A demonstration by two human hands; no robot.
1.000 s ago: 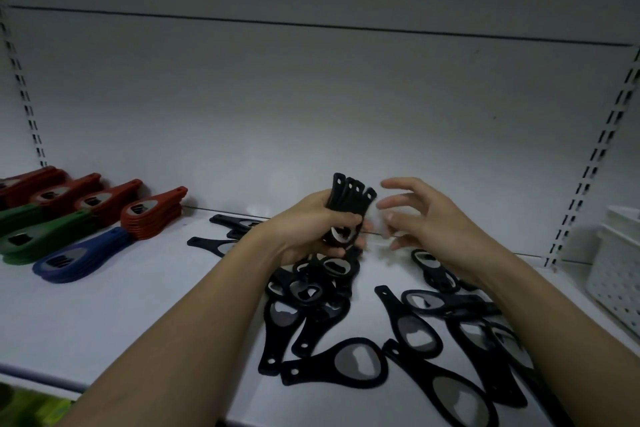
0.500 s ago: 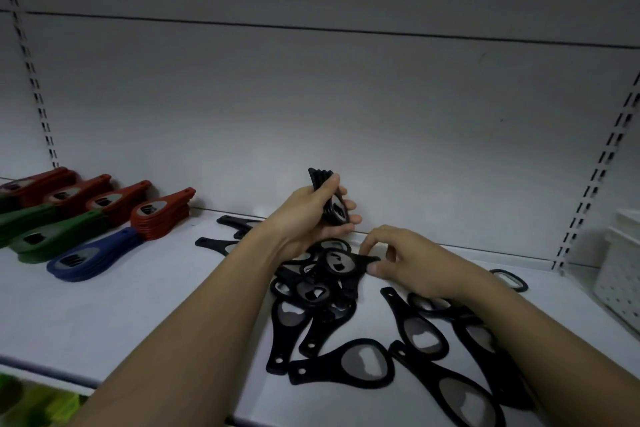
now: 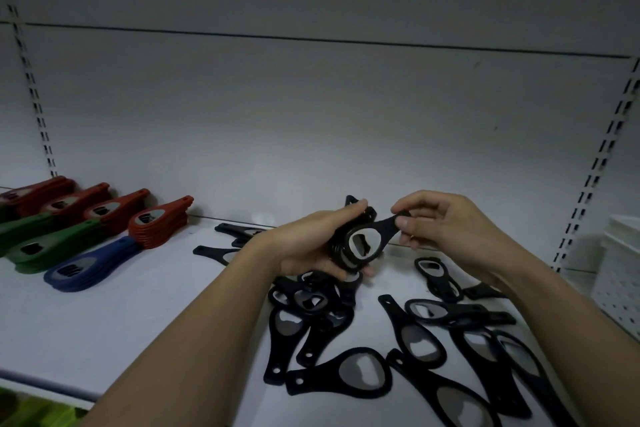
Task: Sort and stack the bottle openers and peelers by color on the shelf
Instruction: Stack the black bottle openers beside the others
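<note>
- While my left hand [image 3: 311, 246] curls round a stack [image 3: 341, 253] of black openers at frame centre, thumb on the near side and fingertips over the top, my right hand [image 3: 446, 229] pinches the handle of one more opener [image 3: 370, 239] between thumb and forefinger.
- That opener lies flat against the front of the stack, its metal window facing me, handle pointing right.
- Below my hands, loose black openers [image 3: 363, 374] lie scattered and overlapping across the white shelf [image 3: 104, 322], from centre to lower right.
- Two more black ones [image 3: 235, 230] lie behind my left wrist.
- At the left of the frame I see sorted stacks side by side: red [image 3: 156, 224] toward the back, green [image 3: 41, 246] at the far left, blue [image 3: 93, 263] nearest.
- At the right edge stands a white basket [image 3: 620, 274].
</note>
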